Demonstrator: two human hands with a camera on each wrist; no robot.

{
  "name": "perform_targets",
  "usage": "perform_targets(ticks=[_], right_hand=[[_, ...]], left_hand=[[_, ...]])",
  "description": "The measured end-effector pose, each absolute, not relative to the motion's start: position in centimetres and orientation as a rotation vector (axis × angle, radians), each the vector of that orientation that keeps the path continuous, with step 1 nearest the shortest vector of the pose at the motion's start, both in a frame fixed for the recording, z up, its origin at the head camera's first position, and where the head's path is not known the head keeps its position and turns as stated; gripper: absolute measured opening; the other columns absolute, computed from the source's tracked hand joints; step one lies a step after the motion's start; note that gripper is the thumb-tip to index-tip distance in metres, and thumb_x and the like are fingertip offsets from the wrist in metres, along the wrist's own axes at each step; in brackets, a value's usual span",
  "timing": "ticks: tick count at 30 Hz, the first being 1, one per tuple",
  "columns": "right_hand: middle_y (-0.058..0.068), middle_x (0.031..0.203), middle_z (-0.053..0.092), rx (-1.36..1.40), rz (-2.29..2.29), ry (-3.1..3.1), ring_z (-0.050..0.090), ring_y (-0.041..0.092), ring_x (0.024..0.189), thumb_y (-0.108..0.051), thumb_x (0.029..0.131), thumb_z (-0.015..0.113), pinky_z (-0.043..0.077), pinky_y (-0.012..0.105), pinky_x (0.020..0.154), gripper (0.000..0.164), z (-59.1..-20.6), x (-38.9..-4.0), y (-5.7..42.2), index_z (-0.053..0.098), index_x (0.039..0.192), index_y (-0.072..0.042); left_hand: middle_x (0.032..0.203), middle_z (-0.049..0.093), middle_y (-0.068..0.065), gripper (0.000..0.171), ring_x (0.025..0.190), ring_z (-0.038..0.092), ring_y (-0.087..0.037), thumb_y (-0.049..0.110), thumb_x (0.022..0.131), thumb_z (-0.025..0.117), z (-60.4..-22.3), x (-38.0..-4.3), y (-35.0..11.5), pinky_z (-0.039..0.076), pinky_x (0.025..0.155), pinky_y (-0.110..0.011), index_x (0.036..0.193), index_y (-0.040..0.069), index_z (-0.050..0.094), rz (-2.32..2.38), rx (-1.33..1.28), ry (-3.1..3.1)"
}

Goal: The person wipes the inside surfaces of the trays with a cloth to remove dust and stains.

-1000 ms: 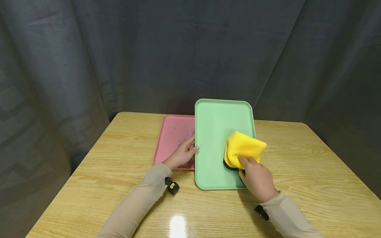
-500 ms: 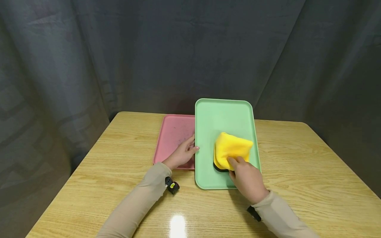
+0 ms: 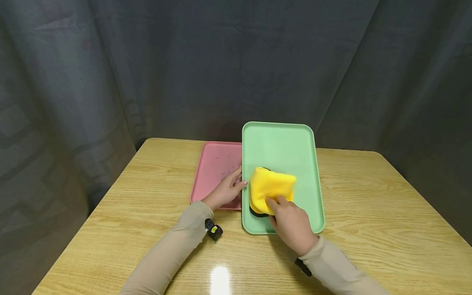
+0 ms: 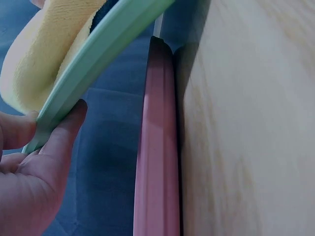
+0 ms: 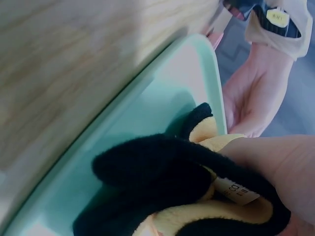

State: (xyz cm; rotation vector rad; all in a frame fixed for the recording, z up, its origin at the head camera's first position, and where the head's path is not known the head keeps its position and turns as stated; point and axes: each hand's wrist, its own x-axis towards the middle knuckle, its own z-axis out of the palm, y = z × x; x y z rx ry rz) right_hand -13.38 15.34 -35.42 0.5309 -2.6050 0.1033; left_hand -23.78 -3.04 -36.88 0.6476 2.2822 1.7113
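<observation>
A mint-green tray (image 3: 284, 147) is tilted up on its left side, where my left hand (image 3: 226, 190) pinches the rim between thumb and fingers; the left wrist view shows the thumb above and fingers beneath the green edge (image 4: 93, 64). My right hand (image 3: 293, 225) grips a folded yellow cloth (image 3: 271, 184) and holds it against the lower left part of the tray's inner face. The cloth's dark underside (image 5: 147, 162) and a white label (image 5: 236, 191) show in the right wrist view.
Behind and left of the green tray, a pink tray (image 3: 217, 164) with dark smudges lies on the wooden table (image 3: 147, 196), partly covered by it. A dark grey curtain (image 3: 236, 69) hangs behind the table.
My right hand has moved left across the green tray with the yellow cloth, from its right edge to near its left rim. The left hand and both trays look nearly unchanged.
</observation>
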Motion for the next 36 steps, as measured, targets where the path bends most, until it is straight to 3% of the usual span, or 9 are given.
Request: perform_targets(ticks=[11,27,36], right_hand=[[0.005,0.083,0.061,0.623,0.073,-2.573,0.053,0.018,0.056,-0.008,0.063,0.082,0.042,0.026,0.041,0.039,-35.6,-13.1,13.8,0.064,0.098,-0.008],[0.005,0.083,0.063,0.534,0.088,-2.62,0.056,0.019,0.058,-0.008,0.063,0.081,0.045,0.027,0.042,0.037,-35.7,-12.9,14.6,0.068,0.098,-0.008],[0.007,0.08,0.06,0.467,0.08,-2.633,0.05,0.018,0.051,-0.005,0.063,0.078,0.038,0.025,0.038,0.035,-35.7,-12.7,16.0,0.067,0.096,-0.007]], left_hand=[[0.157,0.019,-0.006,0.058,0.142,0.026,-0.022,0.006,0.099,0.039,-36.6,-23.7,-3.1,0.03,0.114,-0.04,0.151,0.012,0.013,1.681,0.636,2.319],[0.157,0.019,-0.005,0.06,0.141,0.03,-0.023,0.009,0.099,0.042,-36.9,-23.9,-3.1,0.035,0.111,-0.04,0.151,0.014,0.012,1.7,0.654,2.281],[0.158,0.016,-0.005,0.062,0.142,0.025,-0.024,0.011,0.099,0.043,-37.0,-24.0,-3.2,0.038,0.11,-0.04,0.151,0.017,0.011,1.678,0.686,2.309]])
